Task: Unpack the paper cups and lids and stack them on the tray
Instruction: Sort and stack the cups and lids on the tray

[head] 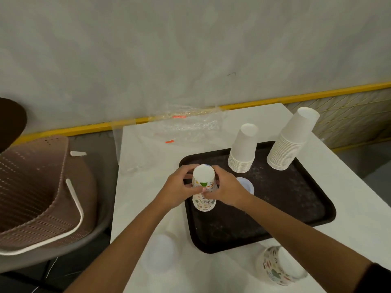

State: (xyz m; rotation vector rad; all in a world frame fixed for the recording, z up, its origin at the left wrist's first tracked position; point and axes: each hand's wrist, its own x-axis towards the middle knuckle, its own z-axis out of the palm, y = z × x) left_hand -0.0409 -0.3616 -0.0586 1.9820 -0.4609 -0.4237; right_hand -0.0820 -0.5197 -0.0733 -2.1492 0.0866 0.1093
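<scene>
Lying on its side at the near edge of the white table (349,182) is 1 bundle of patterned cups (279,266), with a blurred white object (161,255) (too soft to identify) to its left. Beyond them, the left hand (178,188) and right hand (224,187) both curl their fingers round 1 upside-down patterned stack (204,195) standing on the black tray (275,208). Just right of it lies 1 white lid (246,183). At the tray's far side stand 2 inverted white stacks, the short stack (243,149) and the tall stack (293,138). Crumpled plastic wrap (179,127) lies behind.
</scene>
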